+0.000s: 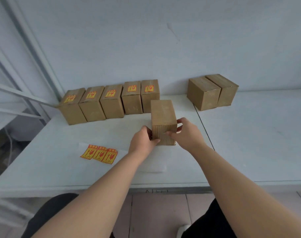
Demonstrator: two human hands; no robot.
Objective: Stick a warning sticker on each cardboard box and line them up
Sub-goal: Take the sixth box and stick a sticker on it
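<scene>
Left hand (142,141) and right hand (187,134), both with a grip on the plain box (163,114); warning stickers (99,154), print illegible.

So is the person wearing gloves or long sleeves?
No. The left hand and right hand are bare: no gloves, rings or watch show. The left forearm and right forearm are bare too, no sleeves in view.
</scene>
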